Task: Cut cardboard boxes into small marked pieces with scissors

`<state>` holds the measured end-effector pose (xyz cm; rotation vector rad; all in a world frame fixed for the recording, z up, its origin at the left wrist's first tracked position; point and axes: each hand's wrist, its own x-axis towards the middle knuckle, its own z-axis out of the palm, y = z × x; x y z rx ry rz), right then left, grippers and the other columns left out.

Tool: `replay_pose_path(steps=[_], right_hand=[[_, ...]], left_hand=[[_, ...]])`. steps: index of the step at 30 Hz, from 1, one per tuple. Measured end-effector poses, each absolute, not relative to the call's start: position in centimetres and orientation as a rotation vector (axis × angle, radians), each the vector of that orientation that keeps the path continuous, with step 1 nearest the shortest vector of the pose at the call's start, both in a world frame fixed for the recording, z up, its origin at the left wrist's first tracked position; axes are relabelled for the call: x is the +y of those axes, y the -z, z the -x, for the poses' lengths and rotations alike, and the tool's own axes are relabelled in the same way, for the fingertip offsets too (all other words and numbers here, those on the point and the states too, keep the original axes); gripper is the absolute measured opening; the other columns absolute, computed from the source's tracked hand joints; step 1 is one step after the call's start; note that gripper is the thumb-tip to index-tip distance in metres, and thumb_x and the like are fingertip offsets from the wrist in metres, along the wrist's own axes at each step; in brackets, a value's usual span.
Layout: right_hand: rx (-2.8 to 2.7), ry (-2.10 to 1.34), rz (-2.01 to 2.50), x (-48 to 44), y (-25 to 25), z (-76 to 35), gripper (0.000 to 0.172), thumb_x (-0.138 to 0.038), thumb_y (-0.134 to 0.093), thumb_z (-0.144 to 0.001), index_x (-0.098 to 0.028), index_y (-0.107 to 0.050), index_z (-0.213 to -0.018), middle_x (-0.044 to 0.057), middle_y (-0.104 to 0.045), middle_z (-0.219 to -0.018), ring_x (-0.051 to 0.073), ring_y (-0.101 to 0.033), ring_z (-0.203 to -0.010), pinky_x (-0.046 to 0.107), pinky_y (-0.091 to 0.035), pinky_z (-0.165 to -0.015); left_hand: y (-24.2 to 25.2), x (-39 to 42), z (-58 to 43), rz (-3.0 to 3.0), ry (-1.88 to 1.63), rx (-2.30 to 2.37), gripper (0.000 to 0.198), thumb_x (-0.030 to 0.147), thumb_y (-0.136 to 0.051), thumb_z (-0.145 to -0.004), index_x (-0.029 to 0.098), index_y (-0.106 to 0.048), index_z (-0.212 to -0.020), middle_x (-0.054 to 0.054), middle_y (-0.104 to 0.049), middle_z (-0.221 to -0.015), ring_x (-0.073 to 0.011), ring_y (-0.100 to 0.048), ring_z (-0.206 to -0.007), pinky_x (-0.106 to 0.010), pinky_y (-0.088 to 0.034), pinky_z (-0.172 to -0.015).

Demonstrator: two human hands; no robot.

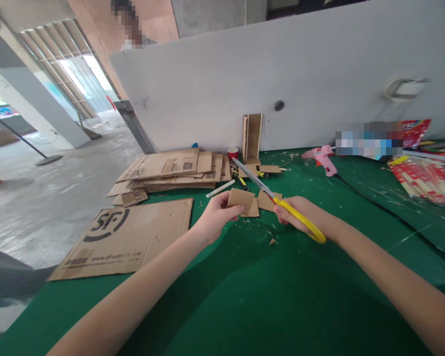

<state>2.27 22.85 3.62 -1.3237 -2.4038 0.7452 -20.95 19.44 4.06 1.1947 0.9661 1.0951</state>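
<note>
My left hand (220,213) pinches a small square piece of cardboard (241,199) between thumb and fingers, above the green table. In my right hand (294,212) is a pair of scissors (300,220) with yellow handles, its blades pointing up and to the left. The blades look closed and lie apart from the held piece. Under and behind both hands, more small cardboard pieces (267,200) rest on the table. A tiny triangular scrap (272,241) lies closer to me.
Flattened cardboard boxes (163,165) are stacked at the back left, with a large sheet (133,240) in front. An upright cardboard channel (252,138) leans on the white panel (215,94). A pink glue gun (324,159), its cord, and packaged sticks (426,180) lie right. A utility knife (242,183) lies mid-table.
</note>
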Motion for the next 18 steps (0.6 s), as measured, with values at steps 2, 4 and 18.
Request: replay_pose_path(steps=[2,4,18], right_hand=[[-2.430,-0.777,1.213,22.76,-4.04,-2.45,0.061,-0.069,-0.024,-0.087,-0.019,-0.053,-0.066,0.006,-0.057,-0.066,0.016,-0.053,-0.060,0.029,-0.040,-0.058],[-2.454,-0.789,1.140,22.72,-4.20,-2.64,0.061,-0.066,-0.022,-0.090,-0.018,-0.055,-0.070,0.005,-0.058,-0.070,0.016,-0.053,-0.063,0.030,-0.041,-0.060],[-2.566,-0.855,1.091,22.20,-4.51,-2.52,0.042,-0.059,-0.033,-0.091,-0.020,-0.046,-0.082,0.002,-0.053,-0.073,0.015,-0.050,-0.063,0.028,-0.040,-0.059]], left_hand=[[-4.40,19.38,20.87,-1.100,-1.046,0.945,0.030,0.021,-0.065,-0.075,0.015,-0.059,-0.104,-0.009,-0.063,-0.105,-0.0190,-0.064,-0.088,-0.029,-0.054,-0.066],[-4.61,19.34,20.82,-1.051,-1.028,0.919,0.032,0.023,-0.064,-0.077,0.015,-0.056,-0.107,-0.011,-0.062,-0.109,-0.0227,-0.066,-0.089,-0.035,-0.057,-0.066],[-5.21,19.47,20.86,-1.126,-1.358,0.992,0.032,0.031,-0.074,-0.070,0.014,-0.054,-0.087,-0.003,-0.060,-0.082,-0.0116,-0.062,-0.062,-0.020,-0.047,-0.042]])
